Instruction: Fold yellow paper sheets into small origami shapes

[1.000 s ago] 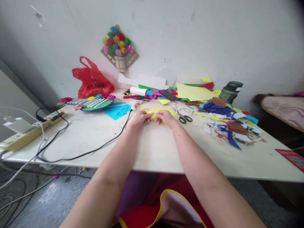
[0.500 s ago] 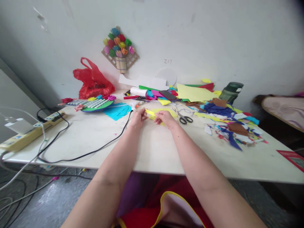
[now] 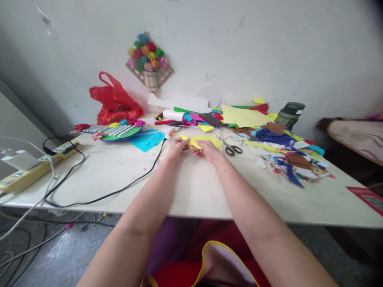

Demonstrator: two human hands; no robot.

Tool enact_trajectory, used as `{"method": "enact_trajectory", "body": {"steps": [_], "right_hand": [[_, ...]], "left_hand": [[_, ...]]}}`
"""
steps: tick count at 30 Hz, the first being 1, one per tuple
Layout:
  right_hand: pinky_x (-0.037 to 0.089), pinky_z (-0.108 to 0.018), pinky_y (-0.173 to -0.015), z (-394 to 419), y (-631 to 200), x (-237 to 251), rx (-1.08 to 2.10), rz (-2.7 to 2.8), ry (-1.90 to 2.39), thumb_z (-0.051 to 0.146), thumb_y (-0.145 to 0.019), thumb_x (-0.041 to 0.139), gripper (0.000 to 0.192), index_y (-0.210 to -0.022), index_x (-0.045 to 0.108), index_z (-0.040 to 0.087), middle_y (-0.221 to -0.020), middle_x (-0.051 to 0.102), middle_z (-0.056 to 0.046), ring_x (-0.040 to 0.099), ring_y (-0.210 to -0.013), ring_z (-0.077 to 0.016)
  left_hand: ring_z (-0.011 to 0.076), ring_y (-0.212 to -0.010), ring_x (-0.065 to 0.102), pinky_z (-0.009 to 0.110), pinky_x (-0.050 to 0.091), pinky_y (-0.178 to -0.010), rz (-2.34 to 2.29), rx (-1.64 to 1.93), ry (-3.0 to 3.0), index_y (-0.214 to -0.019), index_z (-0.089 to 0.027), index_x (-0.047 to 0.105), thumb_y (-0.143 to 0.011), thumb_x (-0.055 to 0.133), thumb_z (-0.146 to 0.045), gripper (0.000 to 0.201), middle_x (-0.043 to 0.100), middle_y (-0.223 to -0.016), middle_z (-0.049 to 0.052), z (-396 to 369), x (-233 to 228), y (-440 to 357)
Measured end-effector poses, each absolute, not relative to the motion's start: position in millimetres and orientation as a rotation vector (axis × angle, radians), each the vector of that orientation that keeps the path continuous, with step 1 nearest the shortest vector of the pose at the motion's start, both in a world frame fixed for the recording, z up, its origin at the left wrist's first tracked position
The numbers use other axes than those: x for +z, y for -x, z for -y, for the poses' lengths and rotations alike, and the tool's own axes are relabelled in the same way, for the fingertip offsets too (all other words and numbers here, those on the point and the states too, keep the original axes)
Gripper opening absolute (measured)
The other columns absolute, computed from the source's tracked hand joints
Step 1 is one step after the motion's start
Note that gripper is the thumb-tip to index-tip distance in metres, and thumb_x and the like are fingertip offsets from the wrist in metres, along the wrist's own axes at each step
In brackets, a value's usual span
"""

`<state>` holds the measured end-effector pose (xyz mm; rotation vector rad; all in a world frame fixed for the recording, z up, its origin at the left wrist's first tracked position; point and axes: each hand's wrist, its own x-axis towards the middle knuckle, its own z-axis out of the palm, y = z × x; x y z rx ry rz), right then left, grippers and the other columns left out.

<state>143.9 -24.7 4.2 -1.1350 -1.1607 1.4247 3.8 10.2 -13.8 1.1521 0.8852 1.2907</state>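
Your left hand (image 3: 176, 146) and right hand (image 3: 208, 150) both pinch the yellow paper strip (image 3: 193, 142), fingers closed on it, just above the table (image 3: 191, 191) near the scissors (image 3: 232, 148). The strip's long axis runs left-right, its left end tilted up and away from you.

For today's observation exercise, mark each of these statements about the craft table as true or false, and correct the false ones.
1. Both hands, left hand and right hand, hold the yellow paper piece. True.
2. The scissors are in the right hand. False: they lie on the table, beside it.
3. The red plastic bag sits near the wall. True.
4. The black cable hangs on the wall. False: it runs across the table.
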Motion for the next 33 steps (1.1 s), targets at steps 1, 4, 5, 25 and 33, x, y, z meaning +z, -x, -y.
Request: {"method": "enact_trajectory", "body": {"steps": [1, 4, 5, 25, 33], "right_hand": [[0.036, -0.017, -0.035, 24, -146, 4, 1.432, 1.169, 1.131, 0.027, -0.088, 0.048, 0.021, -0.078, 0.057, 0.011, -0.054, 0.064, -0.005, 0.053, -0.037, -0.0088], [0.037, -0.016, -0.036, 22, -150, 1, 1.448, 1.202, 1.113, 0.028, -0.085, 0.053, 0.020, -0.077, 0.058, 0.010, -0.054, 0.064, -0.005, 0.051, -0.037, -0.0075], [0.037, -0.016, -0.035, 22, -151, 1, 1.453, 1.209, 1.113, 0.027, -0.085, 0.054, 0.019, -0.077, 0.058, 0.010, -0.055, 0.065, -0.005, 0.051, -0.037, -0.0074], [0.032, -0.016, -0.029, 21, -140, 5, 1.025, 1.329, 1.323, 0.018, -0.077, 0.061, 0.025, -0.055, 0.050, 0.015, -0.039, 0.054, 0.003, 0.043, -0.028, -0.0059], [0.039, -0.017, -0.036, 24, -144, 5, 1.247, 1.332, 1.271, 0.037, -0.081, 0.059, 0.027, -0.068, 0.055, 0.014, -0.051, 0.063, -0.003, 0.056, -0.038, -0.0100]], "left_hand": [[0.0077, -0.053, 0.053, 0.022, 0.046, -0.058, -0.880, 1.298, -1.146, -0.059, -0.014, 0.050, -0.054, 0.076, -0.033, 0.032, 0.056, -0.056, -0.002, -11, -14, -2], [0.0084, -0.052, 0.055, 0.023, 0.047, -0.058, -0.863, 1.287, -1.124, -0.063, -0.014, 0.051, -0.055, 0.075, -0.032, 0.030, 0.057, -0.055, -0.001, -11, -13, 0], [0.0090, -0.051, 0.055, 0.024, 0.047, -0.058, -0.867, 1.278, -1.113, -0.064, -0.014, 0.052, -0.055, 0.075, -0.031, 0.030, 0.058, -0.055, -0.001, -11, -12, 0], [0.0094, -0.047, 0.057, 0.023, 0.048, -0.054, -0.899, 1.330, -1.055, -0.064, -0.015, 0.048, -0.055, 0.076, -0.033, 0.034, 0.059, -0.052, -0.001, -12, -11, -1], [0.0091, -0.047, 0.055, 0.023, 0.047, -0.053, -0.923, 1.295, -1.164, -0.063, -0.015, 0.050, -0.055, 0.075, -0.038, 0.036, 0.060, -0.055, 0.001, -9, -7, 1]]}}
